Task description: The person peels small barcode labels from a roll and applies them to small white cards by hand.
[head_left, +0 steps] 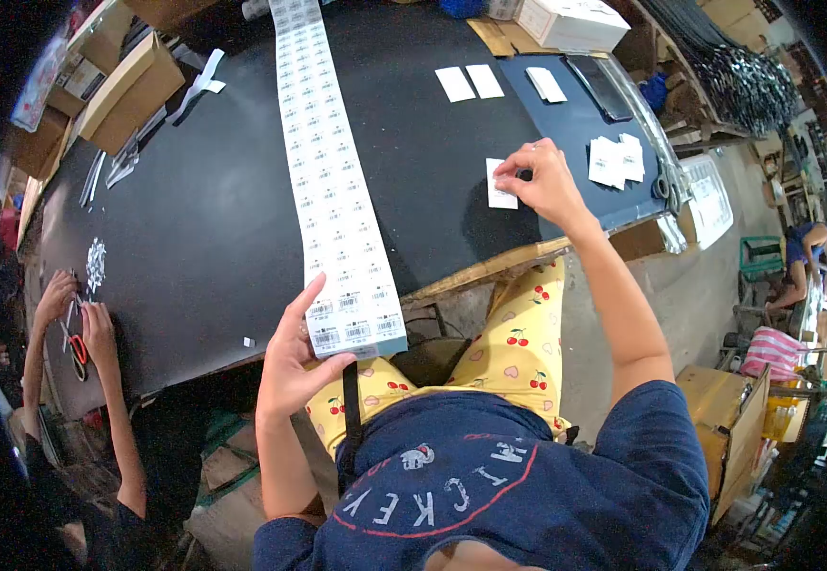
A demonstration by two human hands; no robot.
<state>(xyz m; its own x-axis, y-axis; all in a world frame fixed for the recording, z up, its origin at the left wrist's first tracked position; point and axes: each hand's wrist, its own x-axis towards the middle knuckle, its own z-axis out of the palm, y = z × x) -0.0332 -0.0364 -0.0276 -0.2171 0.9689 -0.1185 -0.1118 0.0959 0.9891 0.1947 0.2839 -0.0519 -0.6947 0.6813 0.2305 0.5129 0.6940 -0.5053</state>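
Observation:
In the head view, my left hand [295,357] grips the near end of a long strip of barcode stickers [323,162], thumb at the bottom edge. The strip runs away from me across the black table. My right hand [542,181] is over a small white card [501,198] lying near the table's front edge. Its thumb and fingertips are pinched together at the card's surface; whatever is between them is hidden. Beyond it lie two white cards [469,83] side by side.
At right are a stack of cards [547,85], a loose pile of labelled cards [615,162], a phone [598,88] and scissors [661,187]. Cardboard boxes [133,93] stand far left. Another person's hands [80,319] work with orange-handled scissors [78,350] beside white scraps [96,265].

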